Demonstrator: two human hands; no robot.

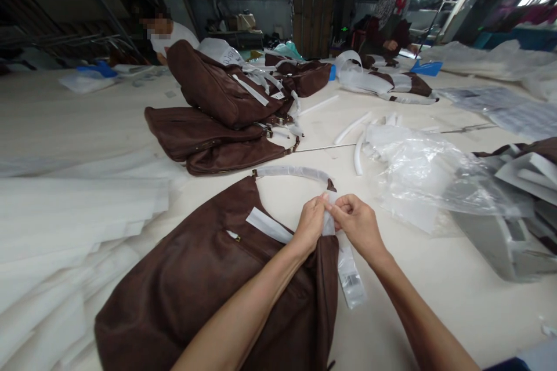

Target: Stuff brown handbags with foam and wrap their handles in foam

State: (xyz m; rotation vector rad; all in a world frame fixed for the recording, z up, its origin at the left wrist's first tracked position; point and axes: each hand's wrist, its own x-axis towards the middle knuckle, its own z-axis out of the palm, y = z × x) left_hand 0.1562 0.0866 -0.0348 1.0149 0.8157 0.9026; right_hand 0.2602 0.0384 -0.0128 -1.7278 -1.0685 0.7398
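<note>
A brown handbag lies on the white table right in front of me, its strap sleeved in white wrapping and arching away from me. At the strap's right end, my left hand and my right hand pinch a strip of white wrapping between them, fingertips nearly touching. The strip sits around the strap end, just above the bag's right top corner. A white paper strip pokes out near the bag's small zipper pull. Below my right hand hangs a plastic-sleeved tag.
Several more brown bags are piled beyond mine. Layered white sheets spread on the left. Clear plastic bags and loose white strips lie to the right. Two co-workers, one at the far left and one at the far right, are across the table.
</note>
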